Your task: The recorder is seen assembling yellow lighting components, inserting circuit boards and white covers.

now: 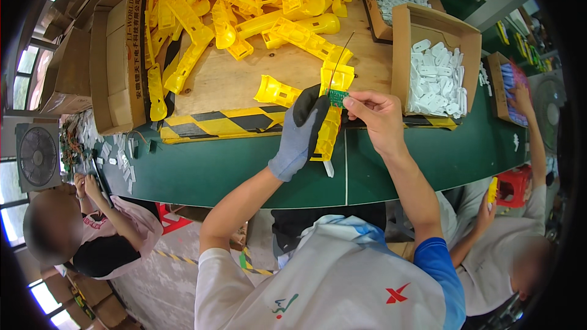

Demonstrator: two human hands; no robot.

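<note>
Left hand: gloved in grey knit with black-coated fingertips (304,123); its fingers are closed around a long yellow shell (331,123), ribbed moulded plastic, held upright over the table's near edge.
Right hand: bare (375,117); its fingers pinch a small green board (337,98) at the shell's top.
Wire: thin, stiff, dark (342,55), rising from the board at a slant.
Table: flat green top (202,171); a plywood sheet (244,76) with black-and-yellow striped edge lies on it.
Pile: glossy yellow shells (244,0) heaped at the sheet's far edge.
Box: open cardboard (406,27), tilted at the sheet's right edge, holding small white rounded plastic pieces (437,79).
</note>
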